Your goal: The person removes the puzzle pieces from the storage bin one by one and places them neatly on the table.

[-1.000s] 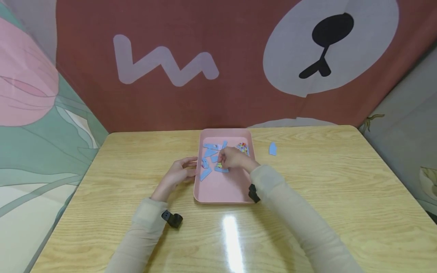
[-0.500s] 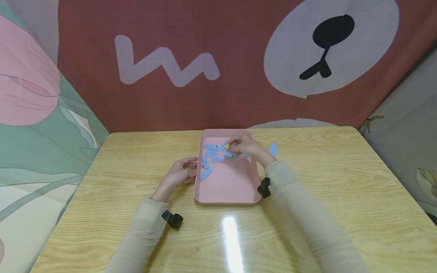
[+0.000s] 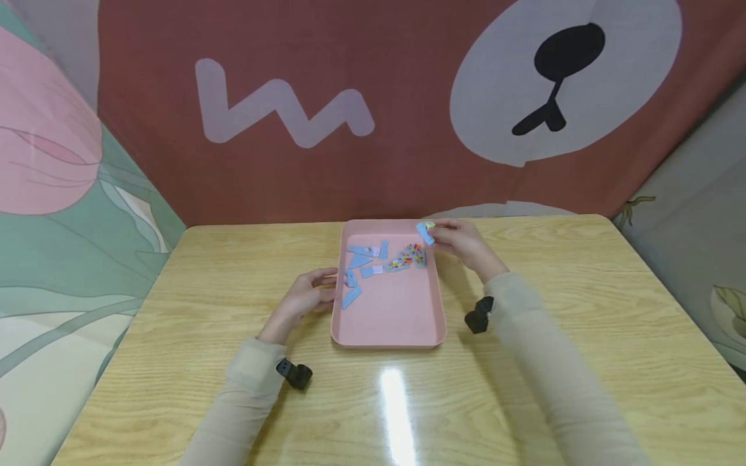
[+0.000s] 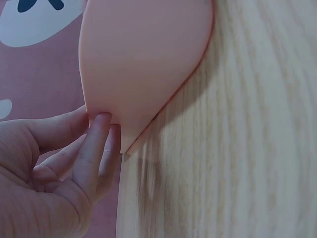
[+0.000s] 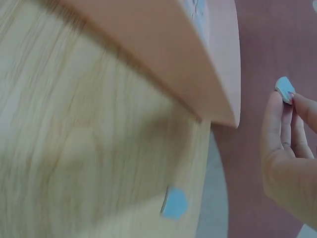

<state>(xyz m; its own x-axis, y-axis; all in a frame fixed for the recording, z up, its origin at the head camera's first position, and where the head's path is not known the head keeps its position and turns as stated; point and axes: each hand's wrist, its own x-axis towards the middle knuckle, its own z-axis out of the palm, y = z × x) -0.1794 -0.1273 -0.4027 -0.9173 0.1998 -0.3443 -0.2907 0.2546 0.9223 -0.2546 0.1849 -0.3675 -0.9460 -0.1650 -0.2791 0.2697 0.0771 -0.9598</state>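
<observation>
My right hand [image 3: 464,244] pinches a flat blue puzzle piece [image 3: 425,232] with a yellow patch between thumb and fingertips. It is raised over the tray's right rim near the back corner; the right wrist view shows the piece [image 5: 285,89] at the fingertips. With fingers extended, my left hand [image 3: 304,298] touches the outer left wall of the pink tray [image 3: 387,327], fingertips [image 4: 103,118] against it in the left wrist view. Inside the tray, blue pieces [image 3: 359,260] lie along the left, and multicoloured pieces [image 3: 402,259] sit together at the right.
A single blue piece [image 5: 174,203] lies on the wooden table [image 3: 553,304], right of the tray, below my right hand in the right wrist view. Behind the table's back edge hangs a red-brown printed cloth [image 3: 402,175].
The right hand has taken a blue and yellow piece from the tray's middle and carried it right and back to the rim. A multicoloured piece now lies beside the others. The left hand stays put.
</observation>
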